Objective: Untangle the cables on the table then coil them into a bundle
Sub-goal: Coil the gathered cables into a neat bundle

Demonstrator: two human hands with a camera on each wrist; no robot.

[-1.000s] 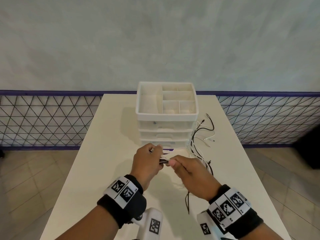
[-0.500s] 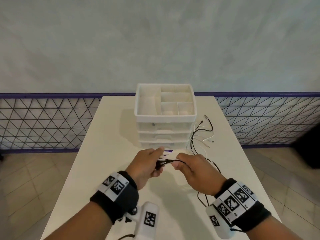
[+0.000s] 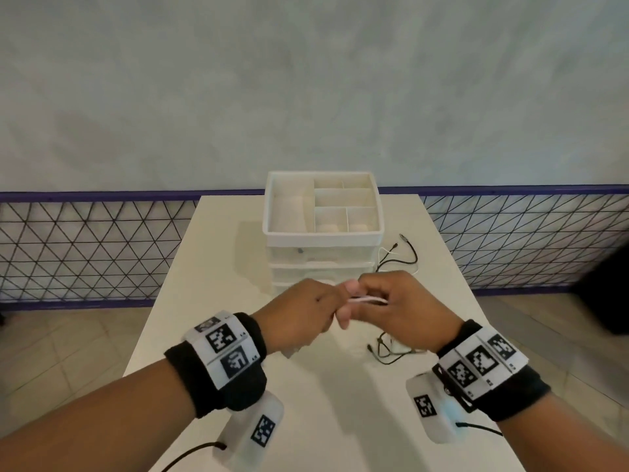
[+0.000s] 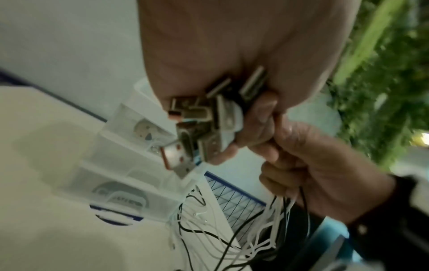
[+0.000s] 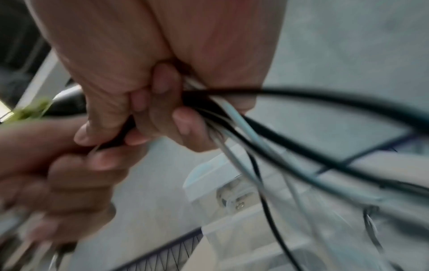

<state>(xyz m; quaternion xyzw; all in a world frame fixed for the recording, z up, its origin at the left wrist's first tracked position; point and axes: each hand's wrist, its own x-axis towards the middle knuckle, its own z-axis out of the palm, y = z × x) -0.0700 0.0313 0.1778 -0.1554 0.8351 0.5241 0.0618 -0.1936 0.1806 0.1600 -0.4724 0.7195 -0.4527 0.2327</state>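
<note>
Both hands have risen — fists gripping cables over the white table.

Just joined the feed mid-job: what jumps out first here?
The two hands meet at table centre: the left hand grips a cluster of USB plugs, and the right hand holds the black and white cables trailing from them. Behind stands a white drawer unit, with loose cable ends to its right.
</note>
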